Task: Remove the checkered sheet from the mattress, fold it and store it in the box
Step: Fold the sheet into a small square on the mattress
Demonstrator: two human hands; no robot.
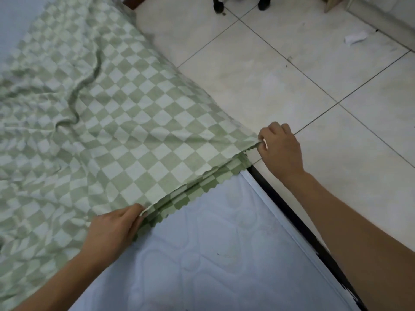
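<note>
The green and white checkered sheet [116,122] lies wrinkled across the upper left, covering most of the pale blue quilted mattress [202,254]. Its near edge is doubled over, with a lower layer showing beneath a zigzag hem. My left hand [112,230] pinches that folded edge near the middle of the bed. My right hand [280,151] grips the sheet's corner just past the mattress side, over the floor. The edge is pulled taut between both hands. No box is in view.
White tiled floor [292,75] fills the right side. A dark bed frame strip [292,212] runs along the mattress side. Black chair casters [219,5] stand at the top, and a crumpled white scrap [356,37] lies near the far wall.
</note>
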